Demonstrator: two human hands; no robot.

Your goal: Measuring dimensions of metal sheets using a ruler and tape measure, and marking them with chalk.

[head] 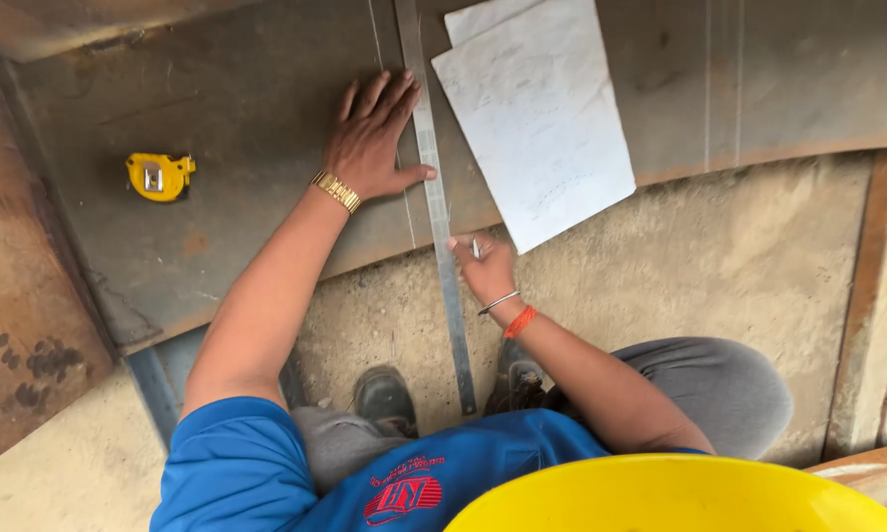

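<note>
Your fingers point(379, 99) lie spread flat on the steel plate point(246, 118), left hand point(369, 143) pressing its thumb against the long steel ruler point(441, 222), while your right hand point(485, 271) pinches a small marker point(476, 247) at the ruler's edge, beside the paper sheets point(537, 113).

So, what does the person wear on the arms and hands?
Both arms are bare below short blue sleeves. The left hand is gloveless, with a gold link watch band at the wrist. The right hand, also gloveless, has a thin silver bangle and an orange band.
</note>
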